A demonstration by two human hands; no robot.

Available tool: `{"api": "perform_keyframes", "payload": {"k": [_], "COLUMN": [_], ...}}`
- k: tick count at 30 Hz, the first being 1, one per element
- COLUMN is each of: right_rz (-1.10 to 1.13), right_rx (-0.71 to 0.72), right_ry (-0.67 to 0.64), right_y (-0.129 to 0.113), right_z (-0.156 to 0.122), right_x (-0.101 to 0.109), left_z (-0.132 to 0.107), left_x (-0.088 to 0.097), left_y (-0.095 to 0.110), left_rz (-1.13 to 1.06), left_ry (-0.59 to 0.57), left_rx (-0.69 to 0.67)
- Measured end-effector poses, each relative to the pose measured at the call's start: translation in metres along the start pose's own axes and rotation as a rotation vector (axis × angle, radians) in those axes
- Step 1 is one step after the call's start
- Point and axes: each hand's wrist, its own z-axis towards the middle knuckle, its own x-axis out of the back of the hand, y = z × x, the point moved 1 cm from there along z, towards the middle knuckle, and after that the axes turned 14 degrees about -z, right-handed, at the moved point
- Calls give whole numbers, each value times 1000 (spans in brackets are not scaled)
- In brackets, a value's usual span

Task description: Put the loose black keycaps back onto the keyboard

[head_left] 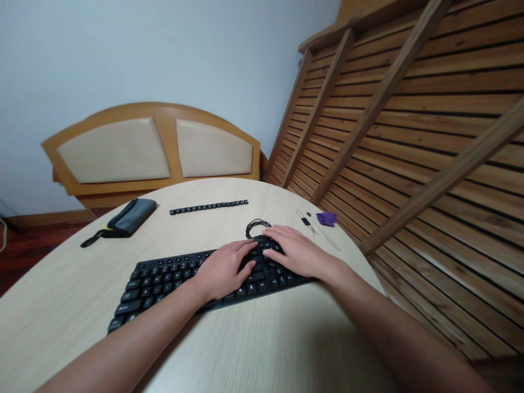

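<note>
A black keyboard [164,273] lies at a slant across the round table, its key rows toward me. My left hand [225,267] rests over its right-middle part, fingers stretched toward the upper edge and thumb apart on the keys. Over the keyboard's upper right part is my right hand [292,248], fingers extended and thumb spread below them. The two hands' fingertips come close together near the top edge; any small thing under them is hidden. Just behind the fingers sits a coiled black cable [256,224]. Farther back, small black keycaps [208,207] stand in a line.
On the pale round table [254,349], a grey pouch [131,218] with a black strap lies left. To the right are a wire tool with a black middle [305,221], a thin pale rod [327,237] and a purple cloth [326,219]. Wooden slats [409,136] stand beyond the right edge.
</note>
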Motion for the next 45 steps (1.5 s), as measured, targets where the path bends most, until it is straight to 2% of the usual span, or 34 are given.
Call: {"api": "perform_keyframes", "payload": {"k": [3,6,10,14,17,20,24,27,30,33,37,40,45], "right_rz": [51,75,60,58,49,31,39,47,50,67,38,13,68], "right_rx": [26,13,-5,-10,-16,-36,-47,-43,-43,-45,-62,-57,30], "right_ry": [-80,-104,-87,-80,-84,-98,-87,-96,-93,-60,-37,-4,31], "right_y": [-20,-25,-22,-17,-7,7,27,39,48,55,54,48,36], "right_z": [5,5,4,4,2,-1,-5,-7,-10,-13,-12,-10,-9], "right_x": [-13,-23,-30,-30,-30,-29,-29,-29,-29,-29,-31,-29,-28], "left_z": [-1,-2,-2,0,1,2,-1,-8,-19,-28,-31,-26,-17], "left_x": [1,2,3,7,16,34,70,95,113,120,122,122,124], "left_y": [2,3,5,12,15,10,-21,-59,-98,-127,-151,-163,-172], "left_rz": [-42,-48,24,124,198,264,313,342,380,394,402,408,424], "left_ry": [47,97,137,123,108,100,166,248,306,319,325,330,335], "left_rx": [2,-1,-27,-26,35,148,406,564,645,688,732,750,765]}}
